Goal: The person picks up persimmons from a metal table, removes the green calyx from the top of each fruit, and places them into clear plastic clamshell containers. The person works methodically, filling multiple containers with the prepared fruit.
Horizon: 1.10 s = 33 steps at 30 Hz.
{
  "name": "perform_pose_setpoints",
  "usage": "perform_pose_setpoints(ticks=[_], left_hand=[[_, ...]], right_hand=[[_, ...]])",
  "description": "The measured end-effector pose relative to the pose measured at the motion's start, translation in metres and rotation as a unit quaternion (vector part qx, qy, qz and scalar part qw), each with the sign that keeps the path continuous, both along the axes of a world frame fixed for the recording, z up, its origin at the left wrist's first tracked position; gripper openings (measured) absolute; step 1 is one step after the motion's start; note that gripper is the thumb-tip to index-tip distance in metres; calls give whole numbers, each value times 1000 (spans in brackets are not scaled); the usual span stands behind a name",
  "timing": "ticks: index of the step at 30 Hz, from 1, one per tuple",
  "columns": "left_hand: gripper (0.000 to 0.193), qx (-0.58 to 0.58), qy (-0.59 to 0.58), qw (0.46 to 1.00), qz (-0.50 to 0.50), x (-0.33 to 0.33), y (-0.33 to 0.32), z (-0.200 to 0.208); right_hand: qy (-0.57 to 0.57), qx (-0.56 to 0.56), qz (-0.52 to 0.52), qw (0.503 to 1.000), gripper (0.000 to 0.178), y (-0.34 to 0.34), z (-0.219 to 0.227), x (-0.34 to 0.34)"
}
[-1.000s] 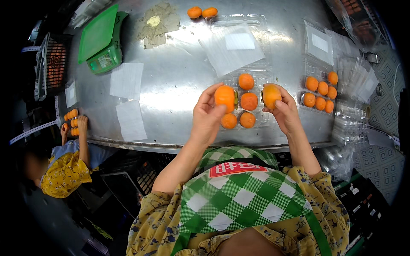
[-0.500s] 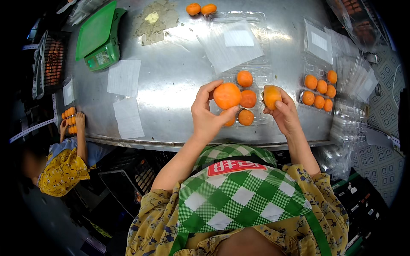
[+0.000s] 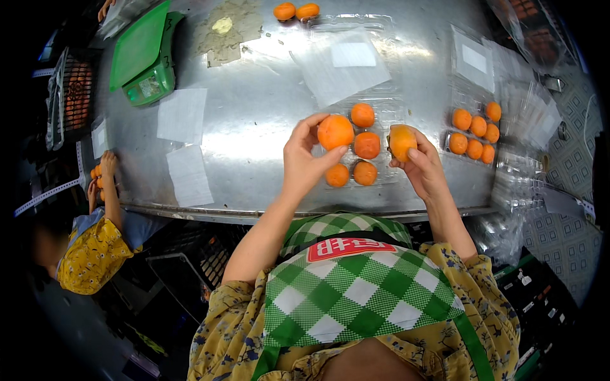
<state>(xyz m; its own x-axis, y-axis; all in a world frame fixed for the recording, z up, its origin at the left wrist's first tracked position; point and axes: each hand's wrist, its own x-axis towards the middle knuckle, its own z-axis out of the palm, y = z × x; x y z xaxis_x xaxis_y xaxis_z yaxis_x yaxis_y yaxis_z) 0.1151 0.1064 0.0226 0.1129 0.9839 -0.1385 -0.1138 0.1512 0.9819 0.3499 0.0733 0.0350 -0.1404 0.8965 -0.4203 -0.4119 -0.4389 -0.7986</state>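
Observation:
My left hand (image 3: 306, 155) is closed round an orange persimmon (image 3: 335, 132), thumb below and fingers over its left side. It is above the left side of a clear plastic tray (image 3: 389, 170). Between thumb and fingers of my right hand (image 3: 424, 164) is a second, paler persimmon (image 3: 403, 143), turned on its side with its dark leafy end facing left. That one is at the tray's right edge. Several persimmons sit in the tray: a middle column with one (image 3: 366, 145) at its centre, and another (image 3: 337, 175) at the near left.
A filled tray of persimmons (image 3: 474, 149) lies right, beside stacked clear trays (image 3: 518, 171). Two persimmons (image 3: 296, 11) and a wrapped sheet (image 3: 343, 70) are at the back. A green scale (image 3: 143, 63) and white sheets (image 3: 189, 174) lie left. A co-worker (image 3: 101, 244) handles persimmons far left.
My left hand has lifted or shifted its persimmon slightly up and left, uncovering the near-left one in the tray. My right hand barely moves. A co-worker's hand has shifted at far left.

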Motion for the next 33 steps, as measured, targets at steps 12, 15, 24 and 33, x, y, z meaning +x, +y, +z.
perform_pose_setpoints(ticks=[12,15,24,33], left_hand=[[52,210,442,871,-46,7,36,-57],[52,182,429,883,-51,8,37,-60],[56,211,443,869,-55,7,34,-50],[70,146,45,980,-127,30,-4,22]], right_hand=[[-11,8,-12,1000,58,-1,2,9],[3,20,-9,1000,57,0,6,9],[72,0,43,996,59,11,15,5],[-273,223,73,933,58,18,43,-22]])
